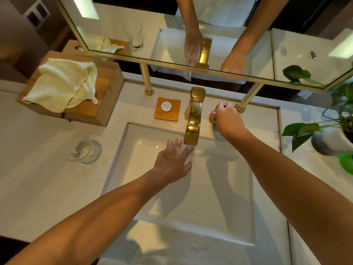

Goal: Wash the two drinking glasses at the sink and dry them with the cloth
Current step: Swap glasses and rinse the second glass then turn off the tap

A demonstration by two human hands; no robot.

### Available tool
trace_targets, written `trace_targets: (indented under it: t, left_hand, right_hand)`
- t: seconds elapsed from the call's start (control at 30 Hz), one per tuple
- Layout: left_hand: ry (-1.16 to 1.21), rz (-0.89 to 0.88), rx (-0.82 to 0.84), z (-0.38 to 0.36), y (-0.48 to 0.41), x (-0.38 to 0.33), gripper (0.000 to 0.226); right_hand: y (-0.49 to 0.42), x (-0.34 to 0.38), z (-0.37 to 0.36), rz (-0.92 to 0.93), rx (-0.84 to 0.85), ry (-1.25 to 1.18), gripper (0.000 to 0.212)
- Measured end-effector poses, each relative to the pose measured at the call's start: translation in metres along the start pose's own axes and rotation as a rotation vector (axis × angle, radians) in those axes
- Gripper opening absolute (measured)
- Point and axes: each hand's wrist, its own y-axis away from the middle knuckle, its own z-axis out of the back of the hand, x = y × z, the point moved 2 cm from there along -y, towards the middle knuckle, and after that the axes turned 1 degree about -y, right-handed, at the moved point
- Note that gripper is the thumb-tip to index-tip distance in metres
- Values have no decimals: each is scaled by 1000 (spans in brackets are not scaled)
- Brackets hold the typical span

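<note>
The sink (225, 197) is a white square basin set in a pale counter (38, 188). Both bare forearms reach over it. The left hand (172, 157) is over the far part of the basin, back up, fingers pointing into the water that runs from the gold tap (193, 119). Water sheets over the fingers. A pale, clear shape sits at the thumb side of this hand. It may be a glass, and whether the grip is closed on it or slack cannot be told.

Left of the sink, well apart from the hand, a glass (86, 151) stands on the counter.

Farther back, the right hand (227, 115) lies just right of the tap, its grip curled over the gold handle (212, 117).

Left of the tap a small orange dish (168, 116) holds a round white soap (165, 106).

At the far left a wooden box (107, 100) sits on the counter with the cream cloth (61, 83) crumpled on top.

At the right edge is a leafy plant (303, 131) in a pot.

Behind all stands a gold-framed mirror (172, 20) on two gold posts. It reflects both hands, the tap, the cloth and the glass.
</note>
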Motion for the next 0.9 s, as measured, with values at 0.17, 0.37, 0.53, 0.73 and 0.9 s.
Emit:
trace_targets:
  t: [0.17,0.37,0.53,0.73,0.9]
  left_hand:
    - [491,186,-66,1,17,11,35]
    - [1611,710,360,14,50,16,27]
    - [2387,631,568,21,73,16,25]
    - [2599,272,653,15,93,30,54]
    - [2378,435,631,18,105,35,26]
  right_hand:
    - [18,2,-2,-132,-41,-216,72]
    - [101,9,-45,-348,-150,-605,55]
    - [153,18,-95,-399,89,-683,39]
    - [178,27,-121,-444,302,-678,38]
    - [208,33,-147,-319,494,-385,48]
